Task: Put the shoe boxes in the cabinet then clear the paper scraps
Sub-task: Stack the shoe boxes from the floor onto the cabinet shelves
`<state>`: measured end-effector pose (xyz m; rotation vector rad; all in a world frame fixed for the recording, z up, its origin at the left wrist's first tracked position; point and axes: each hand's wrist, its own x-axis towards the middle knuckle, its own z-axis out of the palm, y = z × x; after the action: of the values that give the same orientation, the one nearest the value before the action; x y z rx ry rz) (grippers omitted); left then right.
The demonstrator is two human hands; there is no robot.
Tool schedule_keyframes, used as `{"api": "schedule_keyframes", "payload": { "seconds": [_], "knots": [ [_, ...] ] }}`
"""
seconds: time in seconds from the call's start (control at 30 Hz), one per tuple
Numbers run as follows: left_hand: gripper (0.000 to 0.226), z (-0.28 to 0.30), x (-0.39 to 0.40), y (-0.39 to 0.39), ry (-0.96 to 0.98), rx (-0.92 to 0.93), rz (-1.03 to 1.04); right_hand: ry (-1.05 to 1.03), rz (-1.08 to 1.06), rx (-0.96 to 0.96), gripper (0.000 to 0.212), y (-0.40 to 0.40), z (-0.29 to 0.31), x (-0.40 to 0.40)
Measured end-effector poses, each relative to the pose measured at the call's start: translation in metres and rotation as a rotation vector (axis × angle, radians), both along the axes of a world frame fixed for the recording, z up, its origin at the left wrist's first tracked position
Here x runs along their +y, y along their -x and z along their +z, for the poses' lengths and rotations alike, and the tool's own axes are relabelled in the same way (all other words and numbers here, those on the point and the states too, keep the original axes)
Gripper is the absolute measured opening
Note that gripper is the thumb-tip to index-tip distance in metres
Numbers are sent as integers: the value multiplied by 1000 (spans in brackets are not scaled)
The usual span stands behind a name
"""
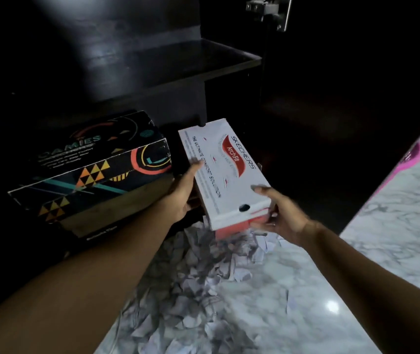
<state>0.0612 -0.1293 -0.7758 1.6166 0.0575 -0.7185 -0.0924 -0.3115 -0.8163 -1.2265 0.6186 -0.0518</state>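
A white Skechers shoe box (pixel 223 172) with a red base is held lengthwise at the mouth of the dark cabinet (pixel 152 65), its far end inside the bottom compartment. My left hand (pixel 184 192) grips its left long side. The box's near right corner is in my right hand (pixel 279 213). A black patterned shoe box (pixel 88 169) sits in the cabinet to the left, stacked on another dark box (pixel 106 221). Several white paper scraps (pixel 203 284) lie heaped on the marble floor (pixel 306 302) below the held box.
An open cabinet door (pixel 357 123) stands at the right, its metal hinge (pixel 270 11) at the top. A dark shelf (pixel 203 57) spans the cabinet above the boxes. A pink object (pixel 408 162) lies on the floor beyond the door.
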Motion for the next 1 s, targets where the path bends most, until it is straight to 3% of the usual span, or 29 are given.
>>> {"api": "schedule_keyframes", "payload": {
  "seconds": [0.07,0.17,0.3,0.33,0.47,0.5,0.63,0.73,0.8,0.87,0.97,1.0],
  "knots": [
    [53,-10,2,4,-76,41,-55,5,-85,49,47,-30,-2,-3],
    [77,-22,2,-4,-131,113,-86,11,-112,75,90,-77,-9,-6],
    [75,-29,-10,-25,-68,62,47,71,-213,4,52,-122,-5,-4],
    [75,-29,-13,-29,-75,42,90,75,-274,9,54,-135,-8,-5],
    [55,-23,-22,-35,-25,45,116,229,-361,40,103,-171,-33,-21],
    [51,-23,-24,-35,6,47,117,262,-348,55,104,-177,-42,-26],
    [57,-32,-25,-26,-41,-51,192,313,-368,31,53,-172,-38,-30],
    [59,-38,-25,-14,-122,-162,210,316,-311,53,70,-136,-31,-29],
    [46,-33,-29,1,-141,-212,175,330,-297,52,78,-98,-25,-28],
    [33,-27,-35,21,-122,-229,145,377,-262,57,64,-53,-9,-24],
    [37,-22,-48,57,-138,-284,68,478,-95,79,24,22,16,-23],
    [32,-21,-54,71,-143,-285,11,512,-52,89,21,49,20,-26]
  ]
}}
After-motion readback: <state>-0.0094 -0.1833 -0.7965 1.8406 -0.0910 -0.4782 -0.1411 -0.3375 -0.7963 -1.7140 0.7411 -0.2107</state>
